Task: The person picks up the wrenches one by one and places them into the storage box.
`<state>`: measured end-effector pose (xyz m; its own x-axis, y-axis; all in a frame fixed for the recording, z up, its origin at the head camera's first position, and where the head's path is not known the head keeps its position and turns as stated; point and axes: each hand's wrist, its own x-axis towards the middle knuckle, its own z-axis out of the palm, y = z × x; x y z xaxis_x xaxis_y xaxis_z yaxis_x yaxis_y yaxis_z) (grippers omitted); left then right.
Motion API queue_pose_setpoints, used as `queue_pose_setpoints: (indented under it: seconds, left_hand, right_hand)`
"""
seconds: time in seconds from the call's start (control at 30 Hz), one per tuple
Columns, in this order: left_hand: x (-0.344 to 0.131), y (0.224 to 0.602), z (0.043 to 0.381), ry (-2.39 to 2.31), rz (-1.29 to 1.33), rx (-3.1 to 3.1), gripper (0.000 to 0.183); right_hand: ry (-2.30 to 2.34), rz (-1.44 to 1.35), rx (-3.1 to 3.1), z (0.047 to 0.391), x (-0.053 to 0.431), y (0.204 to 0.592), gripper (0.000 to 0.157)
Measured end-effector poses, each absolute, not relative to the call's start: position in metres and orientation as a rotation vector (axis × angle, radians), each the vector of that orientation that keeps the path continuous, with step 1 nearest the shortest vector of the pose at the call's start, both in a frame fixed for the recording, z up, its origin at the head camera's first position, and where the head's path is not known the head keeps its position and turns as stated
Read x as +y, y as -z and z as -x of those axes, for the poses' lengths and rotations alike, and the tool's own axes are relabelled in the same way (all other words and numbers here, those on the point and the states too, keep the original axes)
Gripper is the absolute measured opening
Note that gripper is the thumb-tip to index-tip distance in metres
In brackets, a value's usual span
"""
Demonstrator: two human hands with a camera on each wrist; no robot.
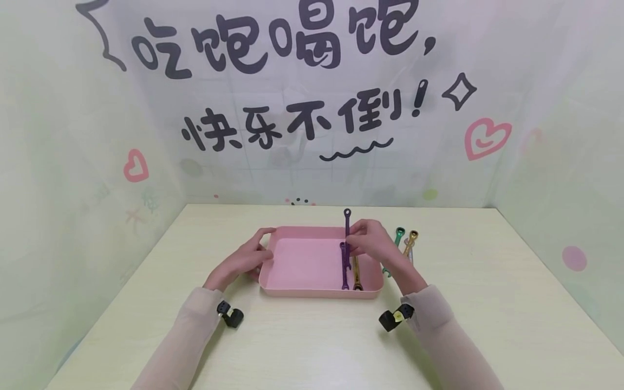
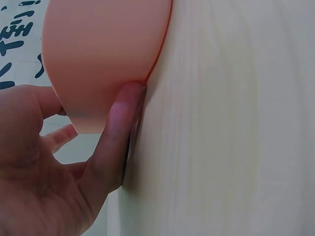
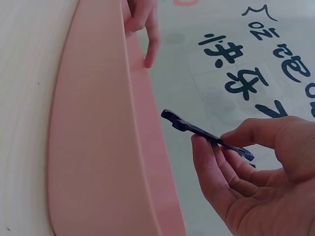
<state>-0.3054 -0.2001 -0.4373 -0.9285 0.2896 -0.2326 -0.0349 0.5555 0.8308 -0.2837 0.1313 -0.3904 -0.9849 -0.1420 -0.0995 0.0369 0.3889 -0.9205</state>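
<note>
My left hand [image 1: 248, 255] holds the left side of the pink tray [image 1: 319, 294], its digits at the rim and outer wall; in the left wrist view this hand [image 2: 74, 162] grips the end of the tray [image 2: 103, 49]. Over the tray's right part, my right hand [image 1: 372, 238] pinches a purple combination wrench [image 1: 348, 227] between thumb and fingers. The right wrist view has that wrench [image 3: 197, 130] raised above the tray wall. Inside the tray lie another purple wrench [image 1: 344, 273] and a gold wrench [image 1: 357, 273], partly overlapped by the held wrench and hand.
Right of the tray, a green wrench [image 1: 400, 232], a gold wrench [image 1: 413, 235] and a silvery one behind it lie on the pale table [image 1: 487, 292], partly hidden by my right arm. A printed curtain [image 1: 292, 179] hangs behind the table and along its sides.
</note>
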Motion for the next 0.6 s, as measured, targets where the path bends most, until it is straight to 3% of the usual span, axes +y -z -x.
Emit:
queue_pose_setpoints:
  seconds: [0.6]
  left_hand:
    - [-0.202,0.439,0.307,-1.329,-0.21,2.44,0.072]
  right_hand:
    - [1.644,0.144,2.481,0.278,0.11,0.41,0.024]
